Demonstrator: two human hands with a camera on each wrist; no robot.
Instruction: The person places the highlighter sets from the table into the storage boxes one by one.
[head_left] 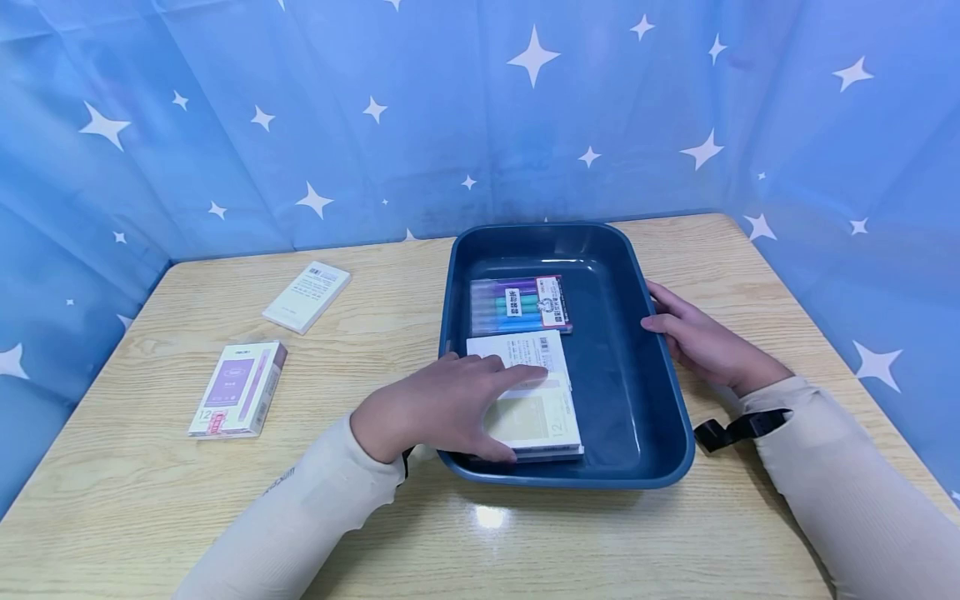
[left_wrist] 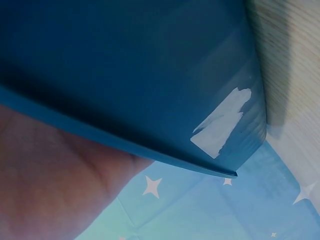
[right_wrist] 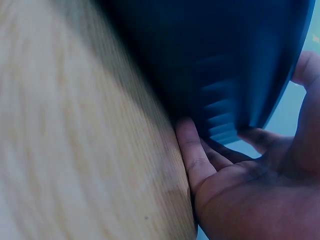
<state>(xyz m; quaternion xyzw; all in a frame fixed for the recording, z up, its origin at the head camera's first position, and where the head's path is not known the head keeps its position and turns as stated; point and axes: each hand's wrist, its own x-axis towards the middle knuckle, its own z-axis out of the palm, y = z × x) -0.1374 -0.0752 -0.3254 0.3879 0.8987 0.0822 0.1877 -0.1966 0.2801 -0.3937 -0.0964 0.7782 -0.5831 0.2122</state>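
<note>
A dark blue plastic tray (head_left: 626, 400) sits on the table. My left hand (head_left: 442, 404) reaches over its left rim and holds a white and cream box (head_left: 532, 417), thumb at the near edge and index finger at the far edge. Another white printed box (head_left: 525, 348) lies partly under it. Behind them in the tray is a clear pack of coloured pens (head_left: 517, 305). My right hand (head_left: 697, 337) grips the tray's right side, thumb on the rim; in the right wrist view its fingers (right_wrist: 192, 155) rest against the outer wall, low by the table.
Left of the tray, a white and purple box (head_left: 236, 390) and a white box (head_left: 307, 297) lie on the wooden table (head_left: 360, 333). A blue curtain with white stars (head_left: 420, 125) hangs along the back and sides. In the left wrist view the tray's outer wall bears a torn white label (left_wrist: 220, 125).
</note>
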